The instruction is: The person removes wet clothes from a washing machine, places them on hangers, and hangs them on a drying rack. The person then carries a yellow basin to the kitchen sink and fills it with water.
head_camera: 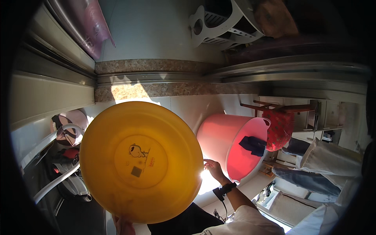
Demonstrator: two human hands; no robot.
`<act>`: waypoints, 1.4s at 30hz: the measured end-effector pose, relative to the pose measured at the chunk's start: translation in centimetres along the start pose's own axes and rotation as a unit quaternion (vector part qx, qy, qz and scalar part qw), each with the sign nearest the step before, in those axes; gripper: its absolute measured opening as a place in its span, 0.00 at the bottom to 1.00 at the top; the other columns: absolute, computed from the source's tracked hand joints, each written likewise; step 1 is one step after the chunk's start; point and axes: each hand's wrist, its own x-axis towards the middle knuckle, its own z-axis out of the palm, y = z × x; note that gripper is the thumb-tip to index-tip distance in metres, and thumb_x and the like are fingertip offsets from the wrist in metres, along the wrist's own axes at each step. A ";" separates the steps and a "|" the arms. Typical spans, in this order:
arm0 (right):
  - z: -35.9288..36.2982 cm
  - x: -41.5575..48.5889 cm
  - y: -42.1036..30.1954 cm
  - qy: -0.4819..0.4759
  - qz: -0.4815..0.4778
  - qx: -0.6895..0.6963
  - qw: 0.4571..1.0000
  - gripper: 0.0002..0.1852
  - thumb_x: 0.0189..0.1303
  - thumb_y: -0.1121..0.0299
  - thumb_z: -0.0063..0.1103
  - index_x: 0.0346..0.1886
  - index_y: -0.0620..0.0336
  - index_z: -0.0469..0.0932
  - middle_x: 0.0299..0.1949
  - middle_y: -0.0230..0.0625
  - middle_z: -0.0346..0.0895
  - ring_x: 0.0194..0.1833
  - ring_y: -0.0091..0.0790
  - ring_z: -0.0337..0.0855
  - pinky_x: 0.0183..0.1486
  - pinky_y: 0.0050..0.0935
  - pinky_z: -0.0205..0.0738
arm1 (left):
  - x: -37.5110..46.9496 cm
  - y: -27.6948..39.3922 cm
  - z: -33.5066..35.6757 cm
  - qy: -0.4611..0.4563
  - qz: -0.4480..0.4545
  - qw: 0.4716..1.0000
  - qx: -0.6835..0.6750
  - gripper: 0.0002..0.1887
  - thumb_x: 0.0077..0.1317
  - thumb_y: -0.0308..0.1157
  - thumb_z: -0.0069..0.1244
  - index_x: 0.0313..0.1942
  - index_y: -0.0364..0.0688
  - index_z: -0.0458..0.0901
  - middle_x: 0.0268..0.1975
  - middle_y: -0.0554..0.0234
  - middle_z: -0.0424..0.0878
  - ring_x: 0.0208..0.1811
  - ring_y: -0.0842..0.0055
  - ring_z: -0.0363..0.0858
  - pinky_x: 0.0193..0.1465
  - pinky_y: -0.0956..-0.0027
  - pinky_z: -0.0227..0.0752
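A large yellow plastic basin (141,158) with a printed cartoon animal on its round base fills the middle of the view. My left hand (124,225) grips its rim at the bottom; part of that hand is hidden behind the basin. On the basin's right side, my right hand (214,170) holds the rim with its fingertips, and a black band with a small device and a cable is on that wrist. Close beyond my right hand stands a pink plastic tub (217,135) with a dark cloth (253,146) hanging inside it.
A chair with a red patterned cover (277,129) is behind the tub. At left are a vacuum cleaner (72,183), its pale hose and a round bin (69,126). A stone door sill with sliding tracks (176,89) crosses above. Clothes hang at right; a white plastic rack (223,26) stands beyond the sill.
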 end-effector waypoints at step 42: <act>-38.6 39.0 -59.1 0.332 0.184 -0.084 0.922 0.36 0.59 0.68 0.48 0.72 0.51 0.52 0.37 0.49 0.82 0.38 0.50 0.83 0.42 0.45 0.76 | -5.3 61.6 78.0 -0.363 0.323 0.804 0.344 0.17 0.67 0.22 0.46 0.56 0.31 0.70 0.56 0.50 0.72 0.57 0.67 0.73 0.59 0.67 0.70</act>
